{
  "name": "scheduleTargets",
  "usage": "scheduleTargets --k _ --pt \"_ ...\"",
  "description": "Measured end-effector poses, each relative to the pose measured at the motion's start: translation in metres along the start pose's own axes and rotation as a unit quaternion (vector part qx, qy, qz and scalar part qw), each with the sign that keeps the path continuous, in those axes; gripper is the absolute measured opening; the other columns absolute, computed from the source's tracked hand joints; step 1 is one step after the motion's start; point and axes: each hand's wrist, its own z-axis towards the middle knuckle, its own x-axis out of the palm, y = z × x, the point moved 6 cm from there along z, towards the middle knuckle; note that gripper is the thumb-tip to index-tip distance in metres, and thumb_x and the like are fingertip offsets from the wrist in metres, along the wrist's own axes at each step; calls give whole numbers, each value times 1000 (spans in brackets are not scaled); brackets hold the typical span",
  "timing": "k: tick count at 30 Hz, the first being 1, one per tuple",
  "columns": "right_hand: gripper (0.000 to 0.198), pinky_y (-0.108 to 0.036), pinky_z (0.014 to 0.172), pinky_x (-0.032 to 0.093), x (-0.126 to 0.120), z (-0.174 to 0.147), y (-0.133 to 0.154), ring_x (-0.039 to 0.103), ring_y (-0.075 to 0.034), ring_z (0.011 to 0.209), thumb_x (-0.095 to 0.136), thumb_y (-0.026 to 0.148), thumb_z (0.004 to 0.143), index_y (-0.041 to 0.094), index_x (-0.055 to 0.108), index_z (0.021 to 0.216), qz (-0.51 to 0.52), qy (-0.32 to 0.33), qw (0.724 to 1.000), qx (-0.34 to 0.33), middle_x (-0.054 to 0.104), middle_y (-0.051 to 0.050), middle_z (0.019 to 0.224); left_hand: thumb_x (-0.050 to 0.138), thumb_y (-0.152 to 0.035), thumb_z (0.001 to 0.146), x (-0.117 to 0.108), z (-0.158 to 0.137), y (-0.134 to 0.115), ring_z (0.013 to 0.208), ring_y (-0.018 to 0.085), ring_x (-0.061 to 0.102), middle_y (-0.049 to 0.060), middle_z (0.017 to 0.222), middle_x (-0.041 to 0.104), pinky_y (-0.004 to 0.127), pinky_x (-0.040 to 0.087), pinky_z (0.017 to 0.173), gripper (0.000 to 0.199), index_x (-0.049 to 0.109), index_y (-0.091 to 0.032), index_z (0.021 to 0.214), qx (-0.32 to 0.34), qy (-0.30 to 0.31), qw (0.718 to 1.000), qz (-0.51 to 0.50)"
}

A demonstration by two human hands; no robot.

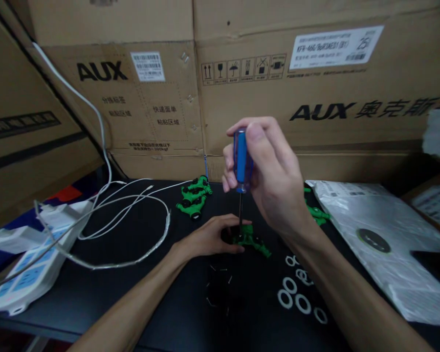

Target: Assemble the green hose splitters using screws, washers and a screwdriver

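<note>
Head view: behind the green fitting (247, 236), cardboard (249, 110) reads "AUX"; its label (337, 47) starts "KFR-46G". Left of the fitting: white power strip (36, 276), cables (121, 265). Right: white rings (297, 303), silvery package (374, 210). Left fingers (232, 248) grip the fitting on the desk (95, 288); right fingers (229, 152) grip a blue-handled screwdriver (241, 161) above it.

Tall cardboard (242, 105) with black AUX print and white labels (335, 47) stands behind dark table (95, 296). On left side, white power strip (34, 281) with plugged chargers (18, 239); pale cables (110, 267) lie in loops beside it. On right side, silvery plastic package (383, 274) lies flat, round dark sticker (373, 240) on it.
</note>
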Motion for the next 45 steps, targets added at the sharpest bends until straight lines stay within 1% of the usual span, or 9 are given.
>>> scheduleTargets --k 5,9,15,18,21,31,39,42,45 --pt "34 -23 42 38 3 -3 0 43 -10 46 72 36 88 31 41 99 -13 -19 1000 -7 53 9 70 83 -41 79 0 1 -1 90 18 61 4 111 71 30 50 81 60 66 -25 134 -6 -3 1000 6" --pt "25 -25 40 25 2 -4 1 31 -10 46 53 50 99 28 55 109 15 -3 1000 -6 42 6 66 83 -42 78 0 0 -2 91 18 61 5 114 70 30 50 80 61 65 -24 134 5 -6 1000 -3" --pt "26 -26 48 47 0 -1 6 54 -11 52 71 34 90 27 46 95 9 5 999 -34 59 5 77 83 -46 77 0 0 -3 112 24 64 8 123 70 36 49 96 66 63 -23 136 13 -17 1000 5" --pt "39 -20 38 34 -1 -1 6 41 -8 43 76 27 85 29 38 93 20 -13 1000 -10 54 10 68 83 -45 78 1 0 -3 115 24 64 8 123 70 37 48 102 66 62 -23 136 25 -17 1000 1" --pt "16 -21 37 23 0 -2 7 28 -8 42 60 38 96 27 48 96 45 -12 999 12 43 8 62 84 -42 77 1 0 0 115 24 64 8 124 70 38 48 102 64 63 -22 134 20 -21 1000 9" --pt "13 -27 50 45 11 -8 9 53 -11 52 58 31 101 22 54 92 43 5 999 -12 57 3 74 85 -42 77 2 0 1 110 22 65 8 120 70 34 48 98 54 68 -19 123 21 -22 1000 -6" --pt "17 -23 39 23 7 -6 4 30 -10 45 58 42 98 26 54 97 33 -9 999 27 42 8 60 85 -42 77 2 1 -2 108 23 65 8 118 71 34 49 95 57 67 -19 126 17 -11 1000 -23" --pt "25 -26 43 33 8 -6 7 38 -11 47 46 41 102 22 62 96 15 25 999 40 47 4 65 85 -40 78 2 2 -3 113 24 63 8 120 70 36 48 98 63 63 -20 133 22 -9 999 -25" --pt "8 -28 51 47 8 -6 12 52 -14 56 49 25 100 25 53 93 7 28 999 40 57 3 74 84 -40 78 1 2 -3 118 25 62 8 123 69 38 46 105 63 63 -21 134 22 -8 999 -31"
